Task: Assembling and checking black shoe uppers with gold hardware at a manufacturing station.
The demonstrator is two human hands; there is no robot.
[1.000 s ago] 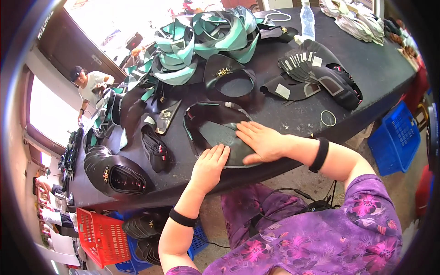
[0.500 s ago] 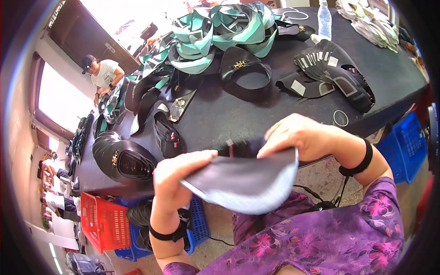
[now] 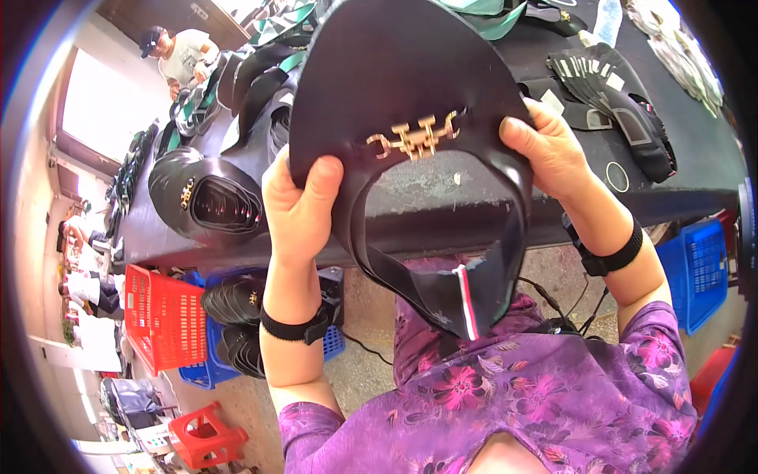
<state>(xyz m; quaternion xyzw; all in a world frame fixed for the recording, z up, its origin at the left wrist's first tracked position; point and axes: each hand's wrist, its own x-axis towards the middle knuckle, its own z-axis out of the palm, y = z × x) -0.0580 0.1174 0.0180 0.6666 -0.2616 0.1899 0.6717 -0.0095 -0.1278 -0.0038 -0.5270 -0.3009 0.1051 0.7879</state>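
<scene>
While our left hand (image 3: 302, 207) and right hand (image 3: 549, 152) grip the black shoe upper (image 3: 403, 75) by its sides, at the near side of the table (image 3: 537, 54), we seem to be inspecting its gold-coloured ornament (image 3: 416, 141); turning it next would call for an even hold.

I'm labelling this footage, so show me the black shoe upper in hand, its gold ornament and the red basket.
Black shoe upper (image 3: 399, 79), head view: broad front panel.
Gold ornament (image 3: 417, 142), head view: its middle.
Red basket (image 3: 181, 322), head view: slotted side wall.
</scene>
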